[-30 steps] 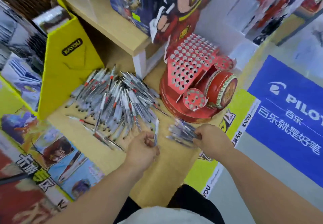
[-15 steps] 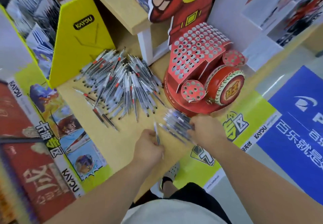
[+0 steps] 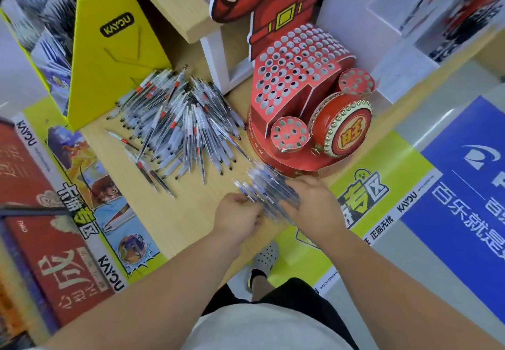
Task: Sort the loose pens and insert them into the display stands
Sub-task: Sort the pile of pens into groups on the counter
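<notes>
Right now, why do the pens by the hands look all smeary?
Head view: the bunch between the left hand and right hand is motion-blurred; head view, the pile and stand look sharper; head view, straight edges bend, a wide-angle lens effect.

- A pale wooden counter (image 3: 191, 221) runs in front of me, evenly lit, with no hard shadows on it.
- Above its back edge sits a wooden shelf (image 3: 175, 8) of the same tone, carried by a white post (image 3: 216, 62).
- On my left a yellow cardboard box (image 3: 109, 57) marked KAYOU stands on the counter.
- Printed posters (image 3: 41, 213) in red, yellow and blue cover the surface left of the counter.
- A yellow-green banner (image 3: 404, 158) lies along the counter's right edge.
- Just beside it is a blue sign (image 3: 464, 199) with white characters.
- Past that, a glossy grey floor (image 3: 448, 114) catches a streak of light.
- White shelving (image 3: 396, 49) stands at the upper right, its contents blurred.
</notes>
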A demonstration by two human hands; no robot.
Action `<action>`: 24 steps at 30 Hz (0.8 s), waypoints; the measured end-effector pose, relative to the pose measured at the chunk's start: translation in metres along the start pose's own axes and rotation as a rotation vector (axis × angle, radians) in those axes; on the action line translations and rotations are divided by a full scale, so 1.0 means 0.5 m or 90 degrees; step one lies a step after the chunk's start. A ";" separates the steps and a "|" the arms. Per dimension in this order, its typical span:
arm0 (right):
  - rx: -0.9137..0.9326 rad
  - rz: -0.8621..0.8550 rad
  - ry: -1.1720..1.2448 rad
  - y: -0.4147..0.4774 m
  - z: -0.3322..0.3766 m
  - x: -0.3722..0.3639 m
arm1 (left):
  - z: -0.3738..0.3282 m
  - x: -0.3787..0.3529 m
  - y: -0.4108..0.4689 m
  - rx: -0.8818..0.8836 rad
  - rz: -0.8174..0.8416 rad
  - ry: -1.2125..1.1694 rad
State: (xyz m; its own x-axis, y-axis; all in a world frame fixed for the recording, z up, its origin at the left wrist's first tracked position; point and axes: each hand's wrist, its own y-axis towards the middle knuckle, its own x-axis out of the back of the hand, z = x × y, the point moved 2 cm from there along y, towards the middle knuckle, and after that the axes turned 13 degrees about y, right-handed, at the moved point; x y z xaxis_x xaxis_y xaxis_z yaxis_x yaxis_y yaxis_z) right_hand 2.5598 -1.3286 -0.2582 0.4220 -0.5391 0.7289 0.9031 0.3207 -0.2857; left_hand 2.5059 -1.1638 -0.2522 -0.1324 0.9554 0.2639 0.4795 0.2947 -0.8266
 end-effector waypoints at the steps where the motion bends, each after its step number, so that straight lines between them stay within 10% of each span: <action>1: 0.002 -0.002 0.007 -0.002 -0.003 -0.005 | -0.004 -0.005 -0.002 -0.005 0.009 0.001; 24: 0.001 -0.105 -0.019 0.004 -0.012 -0.032 | -0.052 -0.008 -0.014 -0.019 0.042 -0.061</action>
State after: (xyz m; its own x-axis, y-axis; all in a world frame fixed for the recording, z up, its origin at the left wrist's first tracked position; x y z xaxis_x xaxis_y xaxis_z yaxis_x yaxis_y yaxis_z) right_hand 2.5552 -1.3239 -0.2740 0.2659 -0.5609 0.7840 0.9597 0.2307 -0.1605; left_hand 2.5254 -1.1701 -0.2346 -0.1815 0.9704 0.1594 0.5156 0.2319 -0.8248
